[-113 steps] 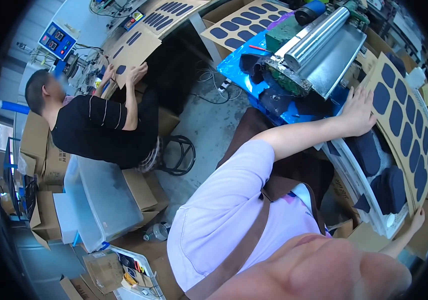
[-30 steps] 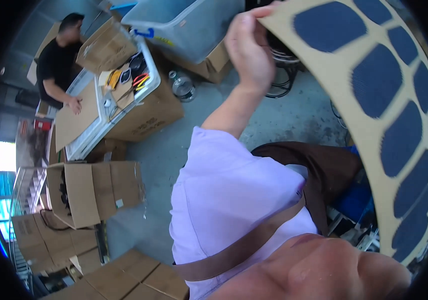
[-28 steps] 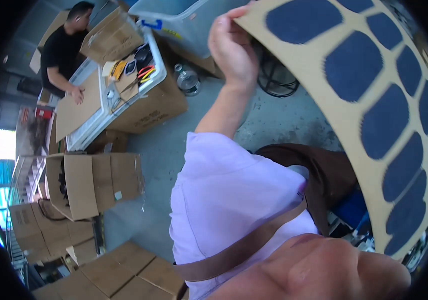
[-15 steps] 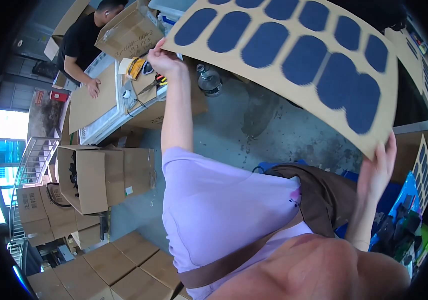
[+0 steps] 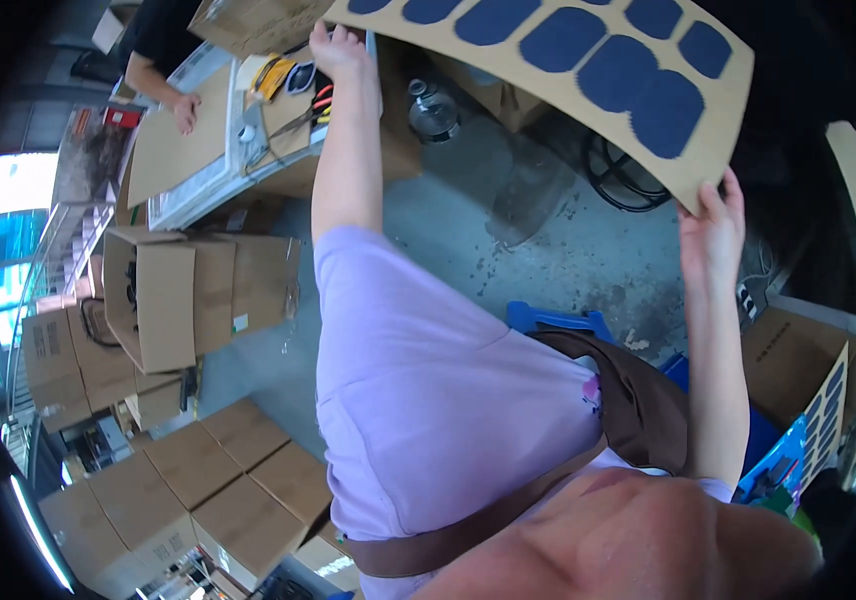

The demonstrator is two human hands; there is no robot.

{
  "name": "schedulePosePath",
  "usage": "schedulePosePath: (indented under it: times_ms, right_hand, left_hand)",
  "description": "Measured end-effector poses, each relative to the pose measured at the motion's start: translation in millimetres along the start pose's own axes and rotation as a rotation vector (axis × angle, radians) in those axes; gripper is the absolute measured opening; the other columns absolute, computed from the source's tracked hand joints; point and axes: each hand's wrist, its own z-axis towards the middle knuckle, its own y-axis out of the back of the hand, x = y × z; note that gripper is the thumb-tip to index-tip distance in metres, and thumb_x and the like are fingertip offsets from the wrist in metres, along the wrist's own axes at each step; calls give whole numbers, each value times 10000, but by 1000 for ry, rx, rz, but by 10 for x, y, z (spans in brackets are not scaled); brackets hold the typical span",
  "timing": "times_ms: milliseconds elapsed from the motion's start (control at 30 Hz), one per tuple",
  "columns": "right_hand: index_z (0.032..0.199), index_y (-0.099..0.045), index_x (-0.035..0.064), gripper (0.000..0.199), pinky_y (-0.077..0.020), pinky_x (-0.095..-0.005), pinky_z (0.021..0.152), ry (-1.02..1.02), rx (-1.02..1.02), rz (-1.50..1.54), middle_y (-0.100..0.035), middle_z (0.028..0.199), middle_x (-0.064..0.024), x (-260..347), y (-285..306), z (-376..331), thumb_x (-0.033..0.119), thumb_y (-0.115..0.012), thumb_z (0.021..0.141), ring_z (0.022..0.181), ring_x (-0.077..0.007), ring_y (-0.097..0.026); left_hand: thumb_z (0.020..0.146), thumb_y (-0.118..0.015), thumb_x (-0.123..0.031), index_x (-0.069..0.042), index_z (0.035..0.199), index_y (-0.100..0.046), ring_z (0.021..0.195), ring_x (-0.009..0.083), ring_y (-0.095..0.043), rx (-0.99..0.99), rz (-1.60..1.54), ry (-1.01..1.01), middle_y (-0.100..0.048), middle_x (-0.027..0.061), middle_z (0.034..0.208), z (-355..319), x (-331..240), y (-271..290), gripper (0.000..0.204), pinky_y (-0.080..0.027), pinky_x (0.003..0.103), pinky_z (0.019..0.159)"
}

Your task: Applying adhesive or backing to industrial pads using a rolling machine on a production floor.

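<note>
A large, slightly bowed tan sheet (image 5: 538, 82) with rows of dark blue oval patches stretches between my hands; its far part runs out of the top of the view. My left hand (image 5: 341, 52) is closed on the sheet's near left corner, arm stretched far forward. At the near right corner, my right hand (image 5: 713, 232) pinches the edge between thumb and fingers. Two of the patches near that corner overlap. Past my left hand, a white-edged worktable (image 5: 188, 205) bears pliers or scissors with red and yellow handles (image 5: 322, 103) and a yellow item (image 5: 271, 77).
A co-worker's hand (image 5: 185, 112) rests on a brown board on the worktable. An open carton (image 5: 168, 310) and stacked cartons (image 5: 198, 460) stand at left. A clear bottle (image 5: 435, 115) and coiled black cable (image 5: 623, 180) are on the floor. A blue stool (image 5: 558, 318) is by my apron.
Both hands have moved the sheet forward, away from me, so more of it is beyond the top edge. The view has shifted, and more floor and the black cable now show.
</note>
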Motion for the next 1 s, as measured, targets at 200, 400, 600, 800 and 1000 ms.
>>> schedulePosePath:
  times_ms: [200, 400, 600, 800, 1000]
  right_hand:
    - [1526, -233, -12, 569, -527, -376, 990, -55, 98, 95, -490, 1358, -284, -62, -270, 5, -55, -390, 981, 1158, -296, -609]
    - [1516, -260, 5, 540, -553, -360, 950, -204, 221, 194, -518, 1341, -266, -36, -642, -8, -58, -357, 988, 1128, -279, -633]
    - [1521, -270, 22, 548, -559, -313, 896, -250, 267, 76, -568, 1281, -247, 19, -761, -9, -32, -394, 990, 1063, -230, -653]
    - [1554, -246, 45, 615, -534, -271, 831, -298, 356, -66, -637, 1208, -201, -5, -692, -41, 36, -479, 986, 976, -193, -663]
    - [1558, -255, 52, 631, -513, -268, 812, -348, 239, -265, -640, 1235, -169, -25, -295, -117, 65, -504, 978, 944, -177, -654]
  left_hand:
    - [1006, -349, -299, -5, 1358, -404, 940, 285, -628, -62, -82, 300, -606, 250, 1171, -992, 249, -134, 462, -488, 311, 754]
    - [880, -437, -13, -43, 1385, -429, 834, 175, -583, 413, -208, 740, -588, 74, 967, -2509, 382, -553, 505, -526, 353, 863]
    - [1032, -458, -76, -49, 1406, -410, 1180, 280, -595, 533, -126, 706, -567, 173, 1337, -2772, 328, -957, 378, -493, 401, 994]
    - [1035, -467, -54, -55, 1415, -392, 1181, 275, -618, 510, -116, 561, -572, 170, 1334, -2517, 344, -1118, 387, -516, 409, 1014]
    - [1012, -462, -1, -4, 1385, -396, 1144, 284, -652, 547, -88, 512, -594, 189, 1301, -1696, 267, -912, 379, -540, 400, 996]
